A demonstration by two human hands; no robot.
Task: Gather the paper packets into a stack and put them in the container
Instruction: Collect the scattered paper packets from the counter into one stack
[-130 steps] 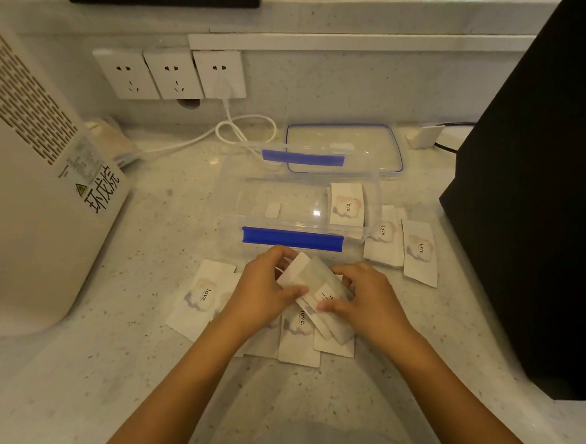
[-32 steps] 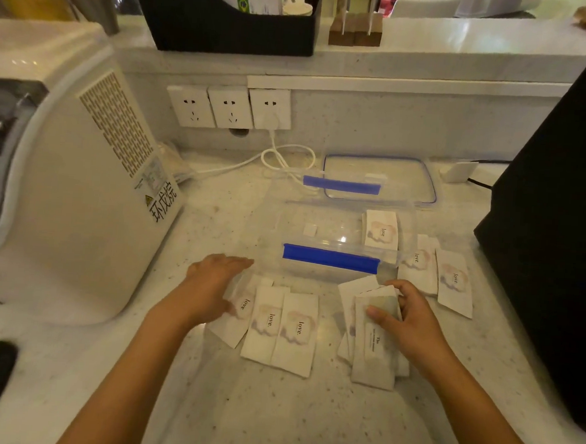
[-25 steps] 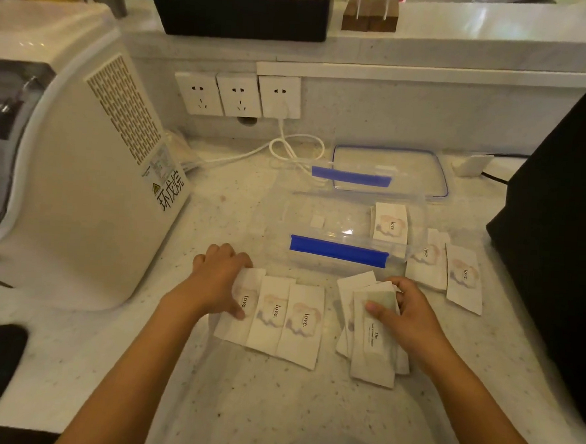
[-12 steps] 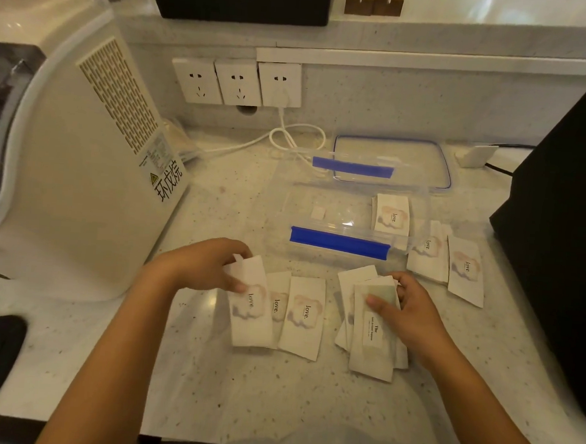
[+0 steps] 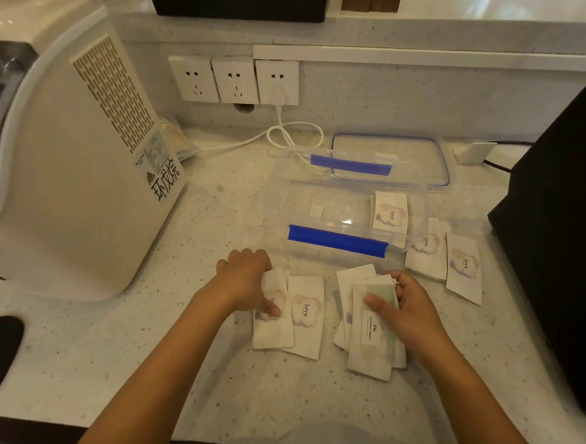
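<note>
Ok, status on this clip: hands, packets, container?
Left hand pinching a packet on the counter. Right hand pressing the gathered stack. Container open, packets inside; more loose at its right.

Dim, warm indoor light falls on the speckled countertop [image 5: 216,217], glare glinting off the clear container [image 5: 345,218] at centre, soft shadows beneath the forearms, wide-angle distortion bending edges beyond it.
</note>
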